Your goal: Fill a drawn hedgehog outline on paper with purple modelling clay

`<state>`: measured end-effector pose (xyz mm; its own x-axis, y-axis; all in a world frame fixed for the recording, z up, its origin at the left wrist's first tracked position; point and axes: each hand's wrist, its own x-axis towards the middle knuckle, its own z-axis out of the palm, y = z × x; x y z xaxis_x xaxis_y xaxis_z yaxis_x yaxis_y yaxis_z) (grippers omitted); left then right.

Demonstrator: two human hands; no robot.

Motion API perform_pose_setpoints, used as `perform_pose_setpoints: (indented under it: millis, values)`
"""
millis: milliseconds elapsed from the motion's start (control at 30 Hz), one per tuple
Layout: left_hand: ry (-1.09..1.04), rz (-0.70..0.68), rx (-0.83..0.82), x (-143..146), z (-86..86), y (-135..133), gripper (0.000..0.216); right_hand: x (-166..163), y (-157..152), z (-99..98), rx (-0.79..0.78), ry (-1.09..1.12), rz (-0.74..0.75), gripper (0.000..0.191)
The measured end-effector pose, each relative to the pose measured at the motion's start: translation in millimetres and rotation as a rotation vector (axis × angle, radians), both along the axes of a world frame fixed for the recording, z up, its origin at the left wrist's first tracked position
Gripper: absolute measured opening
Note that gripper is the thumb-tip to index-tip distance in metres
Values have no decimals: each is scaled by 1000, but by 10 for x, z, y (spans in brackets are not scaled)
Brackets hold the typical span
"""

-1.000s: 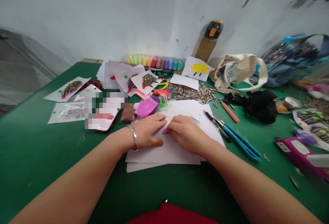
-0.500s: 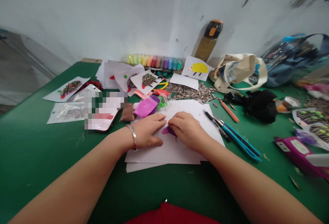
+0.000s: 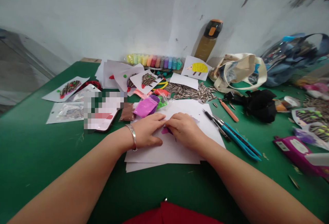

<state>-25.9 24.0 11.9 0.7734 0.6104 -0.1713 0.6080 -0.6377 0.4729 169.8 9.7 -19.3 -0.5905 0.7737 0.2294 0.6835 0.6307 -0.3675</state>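
White paper sheets (image 3: 164,156) lie stacked on the green table in front of me. My left hand (image 3: 147,131), with a silver bracelet at the wrist, rests flat on them with its fingers stretched out. Bent over the same paper, my right hand (image 3: 186,129) has its fingers closed on a bit of purple clay (image 3: 165,131). The clay sits against the paper, pinkish-purple at its left end and darker beside the fingertips; the hand hides the rest. Just beyond my left fingers are an opened purple clay packet (image 3: 145,107) and a brown clay packet (image 3: 128,111).
A phone (image 3: 104,123) lies left of the paper. To the right are a black pen (image 3: 209,115), blue tweezers (image 3: 241,140) and an orange tool (image 3: 228,110). Sunflower seeds (image 3: 191,92) are heaped behind the paper, near a yellow hedgehog picture (image 3: 197,68) and a bottle (image 3: 209,40).
My right hand has shifted slightly left over the purple clay, and a faint greyish patch on the paper now shows behind it. My left hand stays put.
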Motion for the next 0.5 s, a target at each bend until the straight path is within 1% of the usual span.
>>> perform_pose_setpoints:
  millis: [233,400,500]
  values:
    - [20,-3,3,11,8,1,53,-4,31,-12,-22,55,19,23]
    - [16,-3,4,8,4,1,55,-1,45,-16,-16,41,52,21]
    - [12,-4,4,-1,-5,-1,54,0,52,-21,-14,65,41,22]
